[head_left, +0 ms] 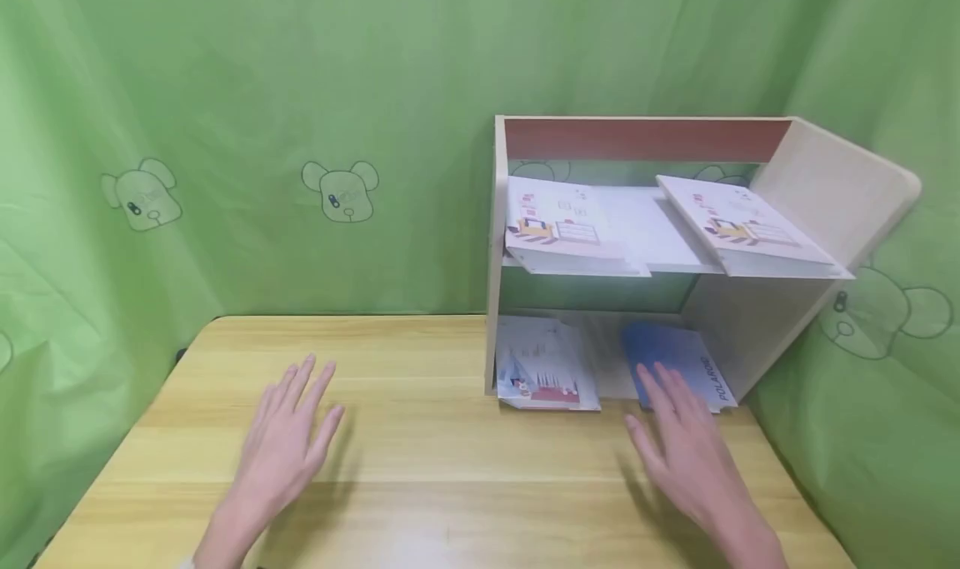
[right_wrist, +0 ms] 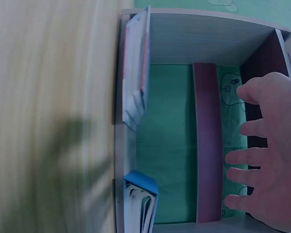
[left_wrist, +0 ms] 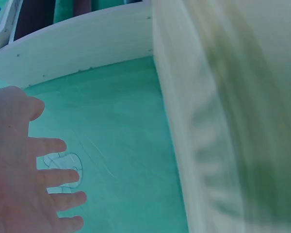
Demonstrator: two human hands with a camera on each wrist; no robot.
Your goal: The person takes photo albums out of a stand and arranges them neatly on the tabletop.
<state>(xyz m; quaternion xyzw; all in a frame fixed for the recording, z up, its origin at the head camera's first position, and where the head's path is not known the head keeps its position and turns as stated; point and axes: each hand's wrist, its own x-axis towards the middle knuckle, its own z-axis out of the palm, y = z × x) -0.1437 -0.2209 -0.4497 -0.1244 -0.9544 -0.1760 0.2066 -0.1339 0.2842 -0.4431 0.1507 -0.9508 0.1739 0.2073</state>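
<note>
My left hand (head_left: 281,444) hovers over the wooden table with fingers spread, holding nothing. My right hand (head_left: 686,452) is likewise spread and free of any object, just in front of the shelf's lower right side. Nearest to it lies a blue book (head_left: 667,356) marked POLAROID, partly hidden by the fingertips. A white illustrated book (head_left: 543,361) lies at the lower left of the two-level shelf (head_left: 493,252). On the upper level, one white illustrated book (head_left: 558,219) is at the left and another (head_left: 738,219) leans against the right side panel.
The wooden table (head_left: 420,452) extends under both hands and up to the shelf. A green curtain (head_left: 247,94) with bear-head drawings hangs behind and at both sides. A reddish board (head_left: 645,140) runs across the shelf's upper back.
</note>
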